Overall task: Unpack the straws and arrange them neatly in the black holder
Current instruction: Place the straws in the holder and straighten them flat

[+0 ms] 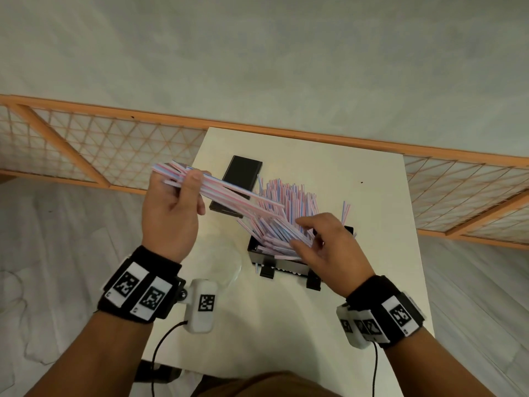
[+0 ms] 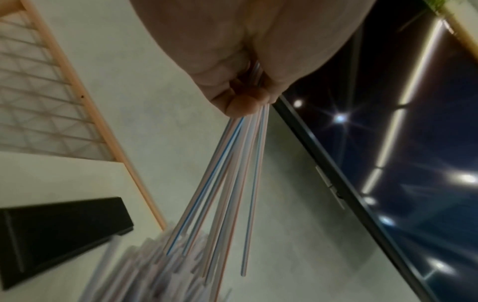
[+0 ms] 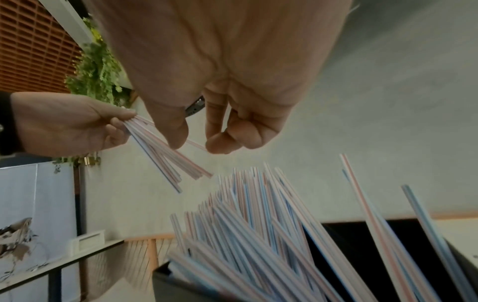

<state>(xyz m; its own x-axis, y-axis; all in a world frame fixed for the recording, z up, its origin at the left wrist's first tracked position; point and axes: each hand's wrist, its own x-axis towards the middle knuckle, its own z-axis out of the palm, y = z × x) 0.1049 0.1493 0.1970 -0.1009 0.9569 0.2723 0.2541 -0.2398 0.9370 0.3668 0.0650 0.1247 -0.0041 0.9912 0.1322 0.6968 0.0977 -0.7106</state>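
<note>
My left hand grips a bunch of striped straws raised left of the black holder, its free ends slanting down toward the holder. The left wrist view shows the same bunch fanning out below the curled fingers. Several straws stand crowded and leaning in the holder, with two leaning apart at its right. My right hand hovers over the holder's near side, fingers loosely curled at the straws. In the right wrist view, that hand holds nothing I can make out above the packed straws.
A flat black lid or box lies on the white table behind the holder. A clear plastic wrapper lies left of the holder. A wooden lattice screen runs along the table's far edge.
</note>
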